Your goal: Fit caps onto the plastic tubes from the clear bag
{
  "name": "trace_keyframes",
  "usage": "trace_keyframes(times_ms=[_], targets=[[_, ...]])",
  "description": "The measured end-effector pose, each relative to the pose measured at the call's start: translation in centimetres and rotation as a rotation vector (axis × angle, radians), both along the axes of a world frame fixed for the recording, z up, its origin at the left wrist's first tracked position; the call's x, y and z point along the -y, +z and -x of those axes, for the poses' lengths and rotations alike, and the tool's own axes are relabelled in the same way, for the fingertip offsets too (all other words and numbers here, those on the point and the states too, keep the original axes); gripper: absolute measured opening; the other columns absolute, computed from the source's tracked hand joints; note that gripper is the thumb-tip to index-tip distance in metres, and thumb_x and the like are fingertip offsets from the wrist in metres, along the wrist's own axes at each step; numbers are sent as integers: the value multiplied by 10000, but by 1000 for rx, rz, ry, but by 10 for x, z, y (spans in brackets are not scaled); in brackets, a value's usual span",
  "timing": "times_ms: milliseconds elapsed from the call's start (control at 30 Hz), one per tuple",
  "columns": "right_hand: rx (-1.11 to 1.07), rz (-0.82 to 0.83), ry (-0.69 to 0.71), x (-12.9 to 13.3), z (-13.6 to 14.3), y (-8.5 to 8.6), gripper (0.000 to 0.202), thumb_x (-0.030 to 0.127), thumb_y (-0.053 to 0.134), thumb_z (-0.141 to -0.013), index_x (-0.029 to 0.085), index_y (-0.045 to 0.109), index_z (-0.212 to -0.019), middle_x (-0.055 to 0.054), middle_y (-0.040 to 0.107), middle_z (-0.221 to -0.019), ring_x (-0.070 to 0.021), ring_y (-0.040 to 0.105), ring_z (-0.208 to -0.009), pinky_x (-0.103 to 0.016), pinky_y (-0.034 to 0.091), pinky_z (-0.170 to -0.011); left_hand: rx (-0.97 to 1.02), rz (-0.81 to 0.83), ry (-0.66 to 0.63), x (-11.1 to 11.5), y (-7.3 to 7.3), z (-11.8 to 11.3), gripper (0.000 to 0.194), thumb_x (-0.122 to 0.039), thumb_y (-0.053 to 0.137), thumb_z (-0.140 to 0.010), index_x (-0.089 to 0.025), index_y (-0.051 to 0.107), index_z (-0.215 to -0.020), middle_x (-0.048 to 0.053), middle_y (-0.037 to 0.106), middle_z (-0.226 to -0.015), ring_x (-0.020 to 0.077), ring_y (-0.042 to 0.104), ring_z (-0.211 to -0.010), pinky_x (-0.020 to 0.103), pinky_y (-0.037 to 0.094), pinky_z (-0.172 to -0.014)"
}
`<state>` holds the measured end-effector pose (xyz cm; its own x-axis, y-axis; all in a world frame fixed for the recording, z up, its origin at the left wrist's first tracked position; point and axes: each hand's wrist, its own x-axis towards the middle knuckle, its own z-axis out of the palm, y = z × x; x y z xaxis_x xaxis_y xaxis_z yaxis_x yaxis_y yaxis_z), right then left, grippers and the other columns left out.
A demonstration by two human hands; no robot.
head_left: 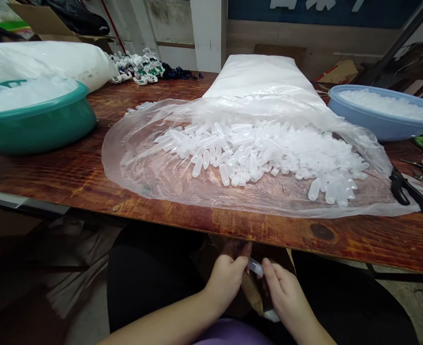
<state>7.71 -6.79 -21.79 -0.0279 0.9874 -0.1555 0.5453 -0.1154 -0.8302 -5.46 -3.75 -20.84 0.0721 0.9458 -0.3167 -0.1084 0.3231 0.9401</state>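
Observation:
Below the table's front edge, my left hand is closed around a small translucent plastic tube, its far end hidden by the fingers. The thumb and forefinger of my right hand close on the tube's near end; its other fingers are curled and partly hidden. Under my right hand a white piece shows, too covered to name. Brown cardboard is visible between my hands. On the table above lies a heap of similar translucent tubes, spilling from a clear plastic bag.
Black-handled pliers lie on the bag's right edge. A green basin stands left and a blue basin right, both holding whitish pieces. The wooden table's front edge runs just above my hands. White-and-green parts are piled behind.

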Motion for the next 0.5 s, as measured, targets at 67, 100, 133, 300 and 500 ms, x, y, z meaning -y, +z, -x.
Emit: trace_keyframes(times_ms=[67, 100, 133, 300, 500], targets=[[-20, 45, -50, -1, 0, 0, 536, 580, 251, -891, 203, 553, -660, -50, 609, -611, -194, 595, -565, -286, 474, -541, -8, 5, 0, 0, 0, 0, 384, -519, 505, -779, -151, 570, -869, 51, 605, -742, 189, 550, -665, 309, 441, -688], [-21, -4, -63, -1, 0, 0, 517, 610, 294, -864, 200, 570, -713, -63, 622, -678, -211, 602, -636, -308, 478, -600, -9, -12, 15, -1, 0, -1, 362, -499, 512, -779, -154, 574, -873, 55, 611, -769, 196, 557, -705, 313, 436, -732], [-27, -71, -61, -1, 1, 0, 500, 639, 352, -827, 199, 580, -756, -74, 621, -742, -229, 594, -713, -333, 468, -668, -9, -29, 33, -1, 1, -1, 339, -477, 520, -779, -159, 577, -878, 56, 615, -796, 203, 561, -757, 316, 424, -782], [-248, 93, -59, -2, 17, -3, 510, 656, 333, -804, 221, 399, -545, 20, 399, -518, -135, 408, -480, -260, 376, -485, -39, 14, 25, 1, 5, -3, 326, -454, 497, -793, -148, 569, -880, 35, 594, -729, 194, 548, -687, 302, 430, -708], [-578, 610, -83, -11, 21, -3, 501, 691, 214, -756, 251, 253, -520, 100, 197, -425, -64, 124, -340, -193, 171, -320, -71, -38, 45, 2, -2, -5, 265, -427, 504, -801, -175, 562, -859, 35, 592, -727, 203, 551, -730, 303, 410, -744]])
